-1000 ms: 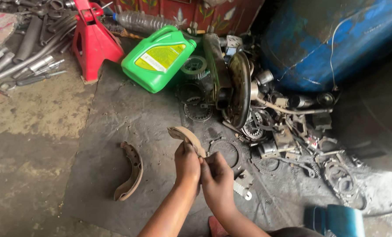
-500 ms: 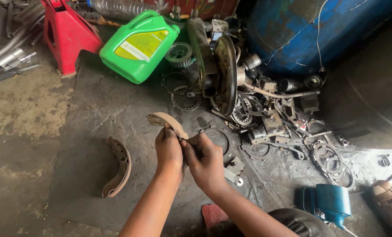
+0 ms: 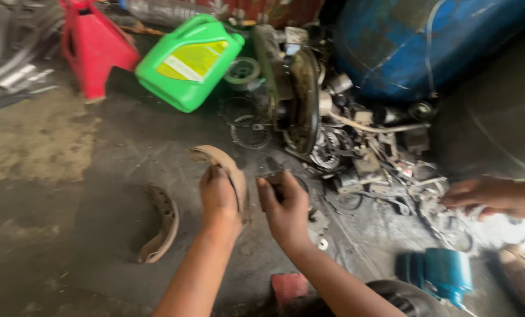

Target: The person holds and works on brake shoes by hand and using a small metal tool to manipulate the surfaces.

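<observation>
Centre of the frame: the left hand (image 3: 218, 196) grasps a curved brake shoe (image 3: 224, 170), fingers clenched around its lower end; the shoe is raised off the floor, its arc running up and left from the hand. The right hand (image 3: 286, 205) is just beside it, fingers curled on a small dark part (image 3: 274, 178); what that part is cannot be told.

A second shoe (image 3: 159, 226) lies on the floor (image 3: 56, 252) at lower left. A green jug (image 3: 189, 61) and a red stand (image 3: 92, 50) sit at upper left. Another person's hand (image 3: 491, 196) reaches into the scrap pile (image 3: 368, 152) at the right edge.
</observation>
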